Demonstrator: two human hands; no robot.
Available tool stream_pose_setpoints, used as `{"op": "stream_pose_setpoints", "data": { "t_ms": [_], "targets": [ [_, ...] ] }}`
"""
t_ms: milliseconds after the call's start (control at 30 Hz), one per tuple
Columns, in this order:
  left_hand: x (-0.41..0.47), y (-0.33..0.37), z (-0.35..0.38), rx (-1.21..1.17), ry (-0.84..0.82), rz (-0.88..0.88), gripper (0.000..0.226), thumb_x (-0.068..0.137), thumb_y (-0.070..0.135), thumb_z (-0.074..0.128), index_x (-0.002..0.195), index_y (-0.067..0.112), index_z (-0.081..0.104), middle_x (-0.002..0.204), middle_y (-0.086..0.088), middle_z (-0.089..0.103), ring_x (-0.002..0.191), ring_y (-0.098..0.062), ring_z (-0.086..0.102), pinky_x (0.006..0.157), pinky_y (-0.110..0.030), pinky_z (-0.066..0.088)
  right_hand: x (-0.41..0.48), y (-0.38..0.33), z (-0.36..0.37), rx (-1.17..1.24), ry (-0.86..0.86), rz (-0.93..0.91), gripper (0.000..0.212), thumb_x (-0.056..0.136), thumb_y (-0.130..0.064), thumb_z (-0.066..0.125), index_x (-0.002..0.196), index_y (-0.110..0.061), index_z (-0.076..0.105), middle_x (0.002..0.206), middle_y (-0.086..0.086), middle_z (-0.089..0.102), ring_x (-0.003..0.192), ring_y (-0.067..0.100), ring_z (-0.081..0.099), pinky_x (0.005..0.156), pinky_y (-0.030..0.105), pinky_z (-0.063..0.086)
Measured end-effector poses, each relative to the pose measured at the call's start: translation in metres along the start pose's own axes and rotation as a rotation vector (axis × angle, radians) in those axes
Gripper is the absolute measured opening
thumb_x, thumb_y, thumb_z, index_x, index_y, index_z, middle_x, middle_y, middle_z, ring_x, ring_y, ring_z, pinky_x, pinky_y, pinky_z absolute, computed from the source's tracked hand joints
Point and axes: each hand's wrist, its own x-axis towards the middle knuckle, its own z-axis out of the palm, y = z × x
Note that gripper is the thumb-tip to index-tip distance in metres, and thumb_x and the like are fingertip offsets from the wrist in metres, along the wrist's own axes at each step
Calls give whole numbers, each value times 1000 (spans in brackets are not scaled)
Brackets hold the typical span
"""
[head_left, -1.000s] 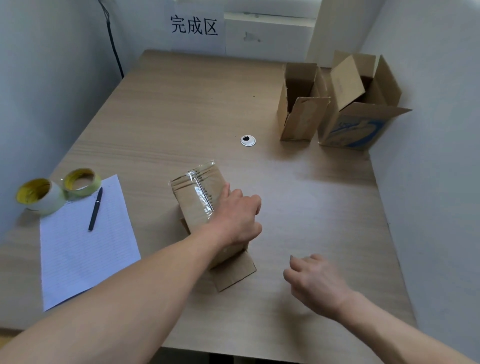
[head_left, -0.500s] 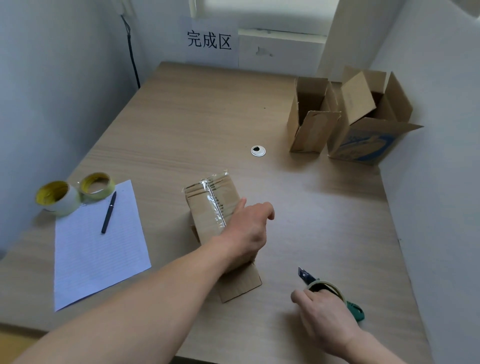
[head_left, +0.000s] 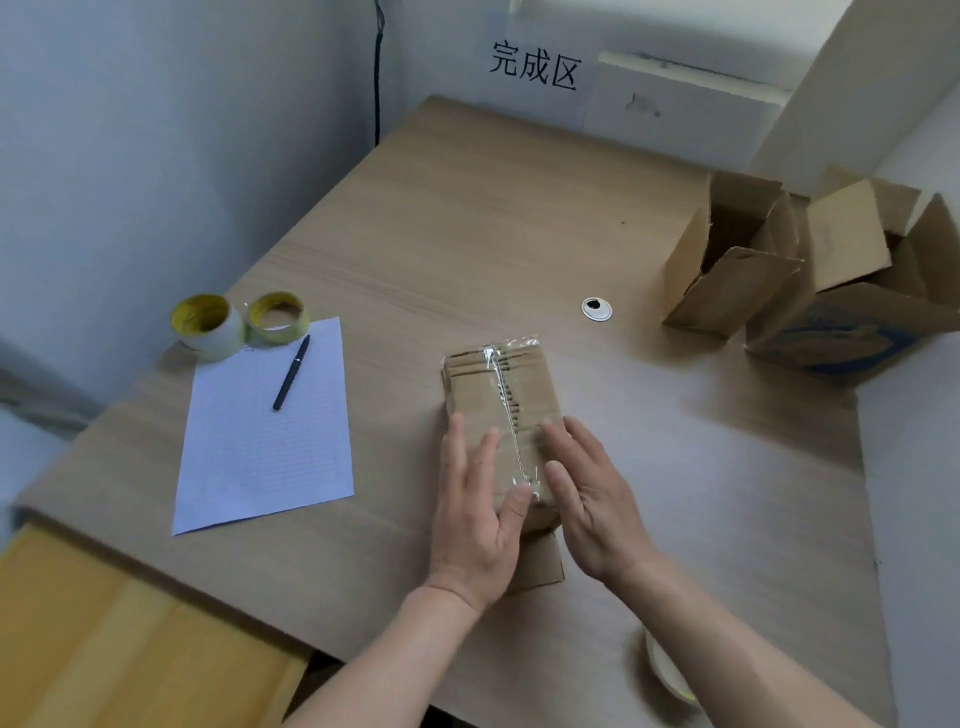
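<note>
Cardboard box (head_left: 475, 400) lies flat in the middle of the worktop (head_left: 519, 218), a strip of clear tape (head_left: 501, 384) running down its top seam. Half a second ago only my left hand (head_left: 478, 519) was on it, while my right hand (head_left: 592, 509) was off at the near right edge with the tape roll. Now the right hand has let go of the roll and come across. Both hands lie flat on the near half of the box, fingers straight and gripping nothing, one on each side of the seam. The left thumb presses the near end of the tape.

What I take to be that roll (head_left: 662, 667) sits near the worktop's front edge, partly hidden by my right forearm.

I read this as the taping pass being over and the smoothing begun: the strip is laid, and what remains is to rub it down firmly. A loose cardboard flap (head_left: 540, 566) sticks out at the box's near end, so that end may need attention too.
</note>
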Motion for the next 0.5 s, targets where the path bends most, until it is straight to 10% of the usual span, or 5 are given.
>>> {"op": "stream_pose_setpoints", "data": {
  "t_ms": [133, 233, 333, 500],
  "targets": [
    [8, -24, -5, 187, -118, 211, 63, 96, 61, 45, 143, 20, 43, 162, -23, 8, 149, -39, 18, 112, -54, 36, 9, 15, 4, -68, -61, -115, 66, 91, -60, 41, 147, -25, 45, 137, -6, 49, 123, 8, 46, 97, -2, 25],
    [21, -39, -13, 351, -171, 385, 62, 97, 59, 45, 138, 14, 47, 153, -34, 23, 141, -51, 28, 108, -57, 39, 16, 32, -6, -233, -153, -275, 75, 91, -72, 37, 150, -25, 36, 141, 10, 53, 116, 22, 56, 92, 23, 46],
    [31, -45, -19, 428, -261, 423, 62, 99, 57, 39, 141, 13, 41, 154, -35, 20, 138, -56, 29, 104, -61, 41, 27, 41, -16, -375, -237, -401, 77, 92, -75, 33, 150, -25, 27, 138, 16, 55, 93, 38, 68, 70, 39, 58],
    [45, -47, -38, 454, -523, 425, 71, 95, 53, 37, 153, 24, 10, 162, -12, -11, 146, -51, 7, 111, -63, 31, 37, 50, -27, -448, -451, -417, 76, 88, -80, 22, 151, -46, -4, 156, 8, 35, 104, 40, 63, 78, 41, 55]
  ]
}}
